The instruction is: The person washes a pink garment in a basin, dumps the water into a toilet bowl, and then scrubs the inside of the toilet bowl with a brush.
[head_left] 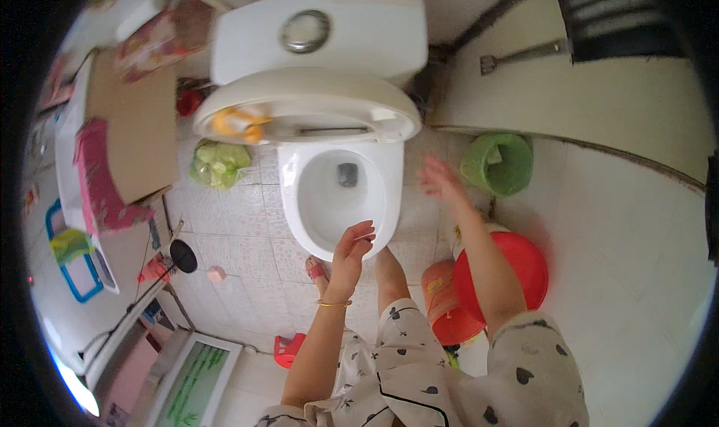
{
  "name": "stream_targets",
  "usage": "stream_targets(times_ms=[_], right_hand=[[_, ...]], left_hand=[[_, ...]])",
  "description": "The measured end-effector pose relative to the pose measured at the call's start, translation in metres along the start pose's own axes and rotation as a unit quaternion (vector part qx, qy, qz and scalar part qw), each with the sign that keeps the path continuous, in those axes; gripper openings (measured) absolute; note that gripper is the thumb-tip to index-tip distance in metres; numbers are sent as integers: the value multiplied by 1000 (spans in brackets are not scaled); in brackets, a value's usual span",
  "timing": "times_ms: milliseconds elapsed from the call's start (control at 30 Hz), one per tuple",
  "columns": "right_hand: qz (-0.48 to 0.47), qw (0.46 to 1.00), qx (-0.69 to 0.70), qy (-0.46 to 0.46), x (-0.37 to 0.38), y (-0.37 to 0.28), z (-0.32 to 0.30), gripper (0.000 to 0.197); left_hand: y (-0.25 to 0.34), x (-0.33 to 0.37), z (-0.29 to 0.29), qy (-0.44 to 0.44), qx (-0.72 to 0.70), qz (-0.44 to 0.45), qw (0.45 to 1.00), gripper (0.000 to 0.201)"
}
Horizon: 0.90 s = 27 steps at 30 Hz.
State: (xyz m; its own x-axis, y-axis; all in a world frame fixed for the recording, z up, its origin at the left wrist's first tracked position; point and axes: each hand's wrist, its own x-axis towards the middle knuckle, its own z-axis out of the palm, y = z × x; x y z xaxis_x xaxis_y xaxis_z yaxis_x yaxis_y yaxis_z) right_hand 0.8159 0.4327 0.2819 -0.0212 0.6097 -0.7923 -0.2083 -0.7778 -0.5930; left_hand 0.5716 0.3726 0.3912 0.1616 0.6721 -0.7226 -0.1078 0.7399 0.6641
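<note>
My left hand [352, 252] hovers over the front rim of a white toilet bowl [290, 195], its fingers loosely bent and apart, with nothing seen in them. A gold bangle [334, 303] circles that wrist. To the right of the bowl, my right hand [442, 181] is raised in the air, somewhat blurred, fingers spread and holding nothing that I can see. It is nearest to a green waste bin [517, 163] with a piece of paper inside. The toilet's lid [299, 86] stands raised against the cistern [359, 30], and an orange-yellow object [238, 123] shows at its left side.
On the right, a red basin [535, 266] and red bucket [453, 322] stand beside my leg. A light green plastic bag [217, 165] lies left of the toilet. Further left are a cardboard box [138, 127] and pink cloth [97, 176]. A red plastic object [287, 350] sits behind on the tiles.
</note>
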Motion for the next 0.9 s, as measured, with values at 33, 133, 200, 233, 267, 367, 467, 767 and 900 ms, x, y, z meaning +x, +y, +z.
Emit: stream_targets(times_ms=[33,133,200,233,267,367,467,767,900], right_hand=[[4,999,-32,-22,-38,-6,23,45],[-3,993,-28,-114,-103,-7,68,43],[-7,988,-46,-149,-131,-6,110,42],[-5,983,-32,-180,-141,-6,129,41],[-1,978,-17,-209,-149,-8,150,40],[-27,958,-36,-282,-166,-21,212,37],[-52,942,-76,-323,-189,-40,276,36],[-163,930,-154,-290,-162,-38,440,41],[-245,921,-225,-202,-133,-39,512,49]], left_hand=[[0,-6,-6,-3,-16,1,1000,35],[11,-24,-16,-13,-62,29,998,40],[25,-41,-31,11,-80,32,996,40],[32,-49,-39,25,-85,50,995,40],[33,-56,-50,37,-96,64,993,40],[43,-81,-88,59,-159,111,979,39],[46,-108,-131,99,-191,140,967,38],[53,-191,-273,139,-177,157,962,37],[53,-218,-322,148,-174,180,957,36]])
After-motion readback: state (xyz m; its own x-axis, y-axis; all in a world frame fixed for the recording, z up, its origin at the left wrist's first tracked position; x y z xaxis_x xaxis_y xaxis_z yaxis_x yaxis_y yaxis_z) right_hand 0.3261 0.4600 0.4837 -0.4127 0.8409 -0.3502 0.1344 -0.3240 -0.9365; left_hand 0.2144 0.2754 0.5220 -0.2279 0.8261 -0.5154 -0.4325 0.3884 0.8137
